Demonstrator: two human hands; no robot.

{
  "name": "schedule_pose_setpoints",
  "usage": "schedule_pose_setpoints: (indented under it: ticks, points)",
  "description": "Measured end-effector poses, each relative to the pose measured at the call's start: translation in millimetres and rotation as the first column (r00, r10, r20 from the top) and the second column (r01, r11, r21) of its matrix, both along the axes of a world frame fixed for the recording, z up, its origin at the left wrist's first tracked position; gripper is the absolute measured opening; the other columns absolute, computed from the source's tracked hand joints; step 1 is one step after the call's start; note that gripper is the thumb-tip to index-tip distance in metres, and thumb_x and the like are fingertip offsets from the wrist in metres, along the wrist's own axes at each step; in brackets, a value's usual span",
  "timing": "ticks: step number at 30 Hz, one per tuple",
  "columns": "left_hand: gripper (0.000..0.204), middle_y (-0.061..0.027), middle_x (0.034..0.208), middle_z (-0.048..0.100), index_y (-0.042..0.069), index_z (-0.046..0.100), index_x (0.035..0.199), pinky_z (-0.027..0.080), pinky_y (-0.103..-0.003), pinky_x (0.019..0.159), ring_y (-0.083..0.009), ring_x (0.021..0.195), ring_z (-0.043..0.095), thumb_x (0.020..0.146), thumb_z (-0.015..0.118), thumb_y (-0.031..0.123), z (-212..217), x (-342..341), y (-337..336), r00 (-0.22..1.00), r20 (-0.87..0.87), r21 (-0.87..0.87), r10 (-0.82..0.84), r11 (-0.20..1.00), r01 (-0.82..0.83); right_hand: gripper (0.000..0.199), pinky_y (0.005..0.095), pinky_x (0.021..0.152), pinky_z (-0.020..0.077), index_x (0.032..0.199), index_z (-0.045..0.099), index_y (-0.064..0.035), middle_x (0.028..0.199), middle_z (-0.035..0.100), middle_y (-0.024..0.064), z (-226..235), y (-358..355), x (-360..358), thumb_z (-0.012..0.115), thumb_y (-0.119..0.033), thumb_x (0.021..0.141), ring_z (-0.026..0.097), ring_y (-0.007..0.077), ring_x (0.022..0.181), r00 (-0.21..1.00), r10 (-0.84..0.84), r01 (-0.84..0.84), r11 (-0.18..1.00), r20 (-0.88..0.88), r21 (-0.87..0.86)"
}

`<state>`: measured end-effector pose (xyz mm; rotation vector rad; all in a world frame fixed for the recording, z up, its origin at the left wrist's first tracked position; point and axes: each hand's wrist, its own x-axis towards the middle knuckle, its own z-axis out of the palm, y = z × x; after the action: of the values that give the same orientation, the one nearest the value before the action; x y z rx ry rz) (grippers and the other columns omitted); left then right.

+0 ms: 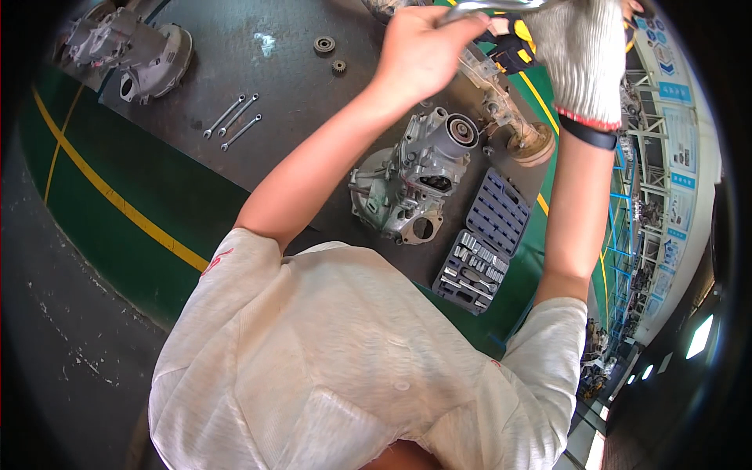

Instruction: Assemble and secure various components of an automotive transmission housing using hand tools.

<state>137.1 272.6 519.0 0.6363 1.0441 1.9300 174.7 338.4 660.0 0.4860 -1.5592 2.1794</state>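
My bare left hand [423, 48] is raised at the top of the view, its fingers closed round one end of a shiny metal bar [501, 7]. My right hand [583, 59], in a white knit glove with a red cuff, closes on the bar's other end at the top edge. A black and yellow glove [511, 45] shows between the two hands; I cannot tell whose it is. Below them on the dark mat [298, 110] stands an aluminium gearbox housing [415, 180]. My own shirt fills the lower view.
An open grey socket set case [482, 247] lies right of the housing. Three spanners [233, 119] and two small gears [325, 45] lie further left. Another casting [133, 51] sits top left, and a flanged part [521, 129] is behind the housing. Green floor with yellow lines [117, 200] surrounds the mat.
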Motion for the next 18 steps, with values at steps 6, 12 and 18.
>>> schedule_pose_setpoints:
  ticks: [6, 12, 18]
  points:
    - [0.034, 0.0039, 0.057, 0.050, -0.001, 0.068, 0.073, 0.035, -0.031, 0.051, -0.0057, 0.054, 0.042, 0.092, 0.073, 0.027, -13.1, 6.7, 35.1, 0.965, -0.168, 0.158, 0.201, 0.972, -0.175, 0.048, 0.0247, 0.037, 0.0226, 0.064, 0.039, -0.0202, 0.051, 0.029, -0.0073, -5.6, 18.1, 10.3, 0.058, -0.040, 0.103, 0.027, 0.0085, 0.038, 0.674, -0.695, 0.709, 0.704, 0.251, 0.042]
    - [0.034, 0.0021, 0.058, 0.052, -0.003, 0.072, 0.082, 0.039, -0.031, 0.055, -0.0057, 0.058, 0.045, 0.092, 0.072, 0.029, -40.1, -5.2, 46.4, 0.960, -0.240, -0.021, 0.144, 0.988, -0.154, 0.045, 0.0245, 0.036, 0.0230, 0.066, 0.041, -0.0208, 0.052, 0.032, -0.0078, -36.8, 50.0, 5.1, 0.057, -0.037, 0.104, 0.028, 0.0077, 0.038, 0.749, -0.594, 0.631, 0.774, 0.294, -0.045]
    - [0.033, 0.0013, 0.056, 0.052, -0.003, 0.074, 0.087, 0.040, -0.031, 0.054, -0.0059, 0.057, 0.045, 0.091, 0.072, 0.030, -58.8, -2.9, 54.6, 0.975, -0.172, 0.009, 0.142, 0.990, -0.143, 0.046, 0.0243, 0.038, 0.0248, 0.065, 0.041, -0.0211, 0.051, 0.032, -0.0077, -57.3, 69.4, 0.7, 0.060, -0.041, 0.102, 0.031, 0.0082, 0.039, 0.805, -0.454, 0.538, 0.829, 0.381, -0.150]
